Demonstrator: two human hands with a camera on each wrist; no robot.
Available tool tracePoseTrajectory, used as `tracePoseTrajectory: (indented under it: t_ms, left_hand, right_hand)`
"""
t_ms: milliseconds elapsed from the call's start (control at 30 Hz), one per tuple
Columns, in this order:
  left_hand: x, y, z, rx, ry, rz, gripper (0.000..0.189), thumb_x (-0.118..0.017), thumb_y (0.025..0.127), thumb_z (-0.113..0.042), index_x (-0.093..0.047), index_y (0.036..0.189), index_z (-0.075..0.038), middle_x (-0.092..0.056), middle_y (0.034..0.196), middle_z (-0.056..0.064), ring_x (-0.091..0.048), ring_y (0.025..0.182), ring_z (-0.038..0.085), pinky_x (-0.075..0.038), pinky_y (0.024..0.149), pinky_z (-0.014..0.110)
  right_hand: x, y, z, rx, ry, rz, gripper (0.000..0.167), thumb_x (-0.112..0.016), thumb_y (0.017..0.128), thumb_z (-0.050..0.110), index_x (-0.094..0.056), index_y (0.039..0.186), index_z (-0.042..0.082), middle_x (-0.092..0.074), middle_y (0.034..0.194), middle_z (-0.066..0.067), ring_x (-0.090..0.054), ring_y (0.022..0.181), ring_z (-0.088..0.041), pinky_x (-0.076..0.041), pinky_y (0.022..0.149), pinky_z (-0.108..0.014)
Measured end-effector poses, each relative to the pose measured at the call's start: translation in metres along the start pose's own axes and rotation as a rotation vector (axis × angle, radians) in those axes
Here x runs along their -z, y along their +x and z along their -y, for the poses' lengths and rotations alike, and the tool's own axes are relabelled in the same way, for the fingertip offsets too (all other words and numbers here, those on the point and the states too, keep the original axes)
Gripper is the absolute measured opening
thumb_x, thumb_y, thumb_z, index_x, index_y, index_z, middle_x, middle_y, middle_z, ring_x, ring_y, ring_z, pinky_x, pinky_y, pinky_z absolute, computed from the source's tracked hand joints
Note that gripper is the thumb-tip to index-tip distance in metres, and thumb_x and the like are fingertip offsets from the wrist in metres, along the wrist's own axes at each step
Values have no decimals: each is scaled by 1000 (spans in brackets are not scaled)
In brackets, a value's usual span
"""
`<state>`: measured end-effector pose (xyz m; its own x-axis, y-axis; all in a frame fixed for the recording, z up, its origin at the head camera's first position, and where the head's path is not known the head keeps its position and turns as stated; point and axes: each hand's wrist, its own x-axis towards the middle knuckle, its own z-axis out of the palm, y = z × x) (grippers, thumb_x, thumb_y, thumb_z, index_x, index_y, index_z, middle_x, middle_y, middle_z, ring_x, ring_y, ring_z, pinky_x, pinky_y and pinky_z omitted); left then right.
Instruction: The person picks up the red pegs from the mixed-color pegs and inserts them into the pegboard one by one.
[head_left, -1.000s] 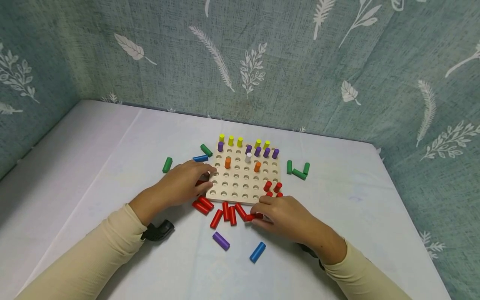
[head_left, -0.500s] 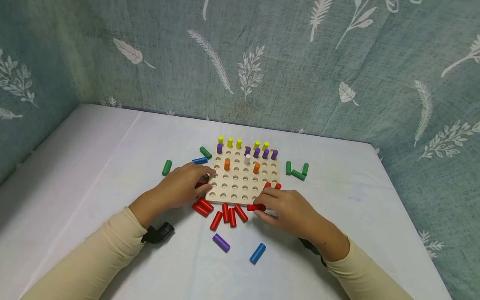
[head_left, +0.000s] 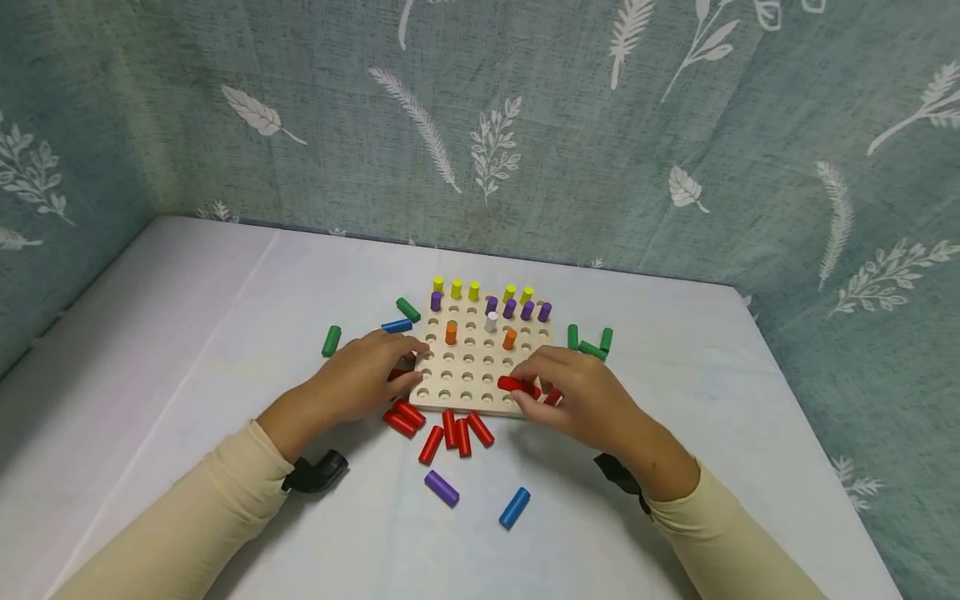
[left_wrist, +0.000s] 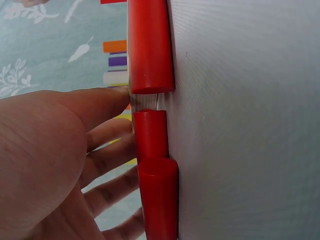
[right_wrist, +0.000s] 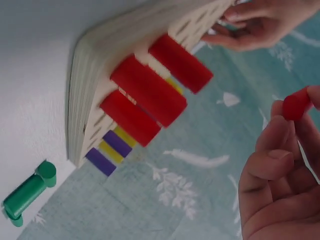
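A wooden pegboard (head_left: 456, 403) lies on the table. Yellow pegs (head_left: 474, 290) line its far row, with purple pegs (head_left: 509, 309) just before them. Two orange pegs (head_left: 451, 333) and a white peg (head_left: 491, 321) stand nearer the middle. My right hand (head_left: 581, 396) pinches a red peg (head_left: 516, 385) lying sideways above the board's near right part. Upright red pegs (right_wrist: 148, 90) fill that corner in the right wrist view, partly hidden by the hand in the head view. At the board's left edge, my left hand (head_left: 367, 379) rests with relaxed fingers, red pegs (left_wrist: 151, 132) beneath it.
Several loose red pegs (head_left: 431, 445) lie before the board, with a purple peg (head_left: 442, 488) and a blue peg (head_left: 514, 508) closer to me. Another blue peg (head_left: 397, 326) and green pegs (head_left: 331, 341) lie left; more green pegs (head_left: 573, 337) lie right. Patterned fabric (head_left: 337, 150) hangs behind.
My right hand has lifted the red peg from the table in front of the board and carried it forward, above the near right part. The left hand stays at the board's left edge.
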<state>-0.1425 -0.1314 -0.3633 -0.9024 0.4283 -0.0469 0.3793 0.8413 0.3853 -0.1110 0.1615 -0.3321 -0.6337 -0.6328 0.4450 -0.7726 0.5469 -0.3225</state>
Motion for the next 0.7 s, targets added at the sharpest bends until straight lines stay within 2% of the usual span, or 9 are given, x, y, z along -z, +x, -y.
tracePoseTrajectory:
  t_ms: [167,400,533,700]
  left_hand:
    - [-1,0,3,9,-1,-1,45,-73,92,-29,-63,132,-10,-68,123,10,-61,119,29,-51,100,50]
    - [-2,0,4,-3,6,0,44,-72,92,-28,-63,131,-9,-69,122,11,-62,116,28,-52,99,50]
    - [-2,1,3,-9,4,0,45,-72,93,-28,-63,131,-8,-68,123,11,-61,118,29,-52,100,50]
    - [-2,1,2,0,0,-2,45,-73,92,-28,-63,132,-9,-67,126,12,-60,121,31,-50,102,52]
  right_hand:
    - [0,1,-4,-78,76,-42,18,-80,82,9,-73,99,9,-69,84,1,-57,69,-13,-50,58,-21]
    - [-7,-3,-12,-140,125,-45,20,-80,81,5,-72,99,8,-70,88,-1,-59,75,-14,-56,65,-28]
    - [-8,-5,-14,-164,115,-43,22,-80,82,5,-71,101,8,-71,93,-1,-60,78,-14,-57,67,-30]
    - [-7,-5,-14,-179,75,-36,32,-78,84,8,-71,115,7,-69,92,-1,-59,78,-13,-57,67,-28]
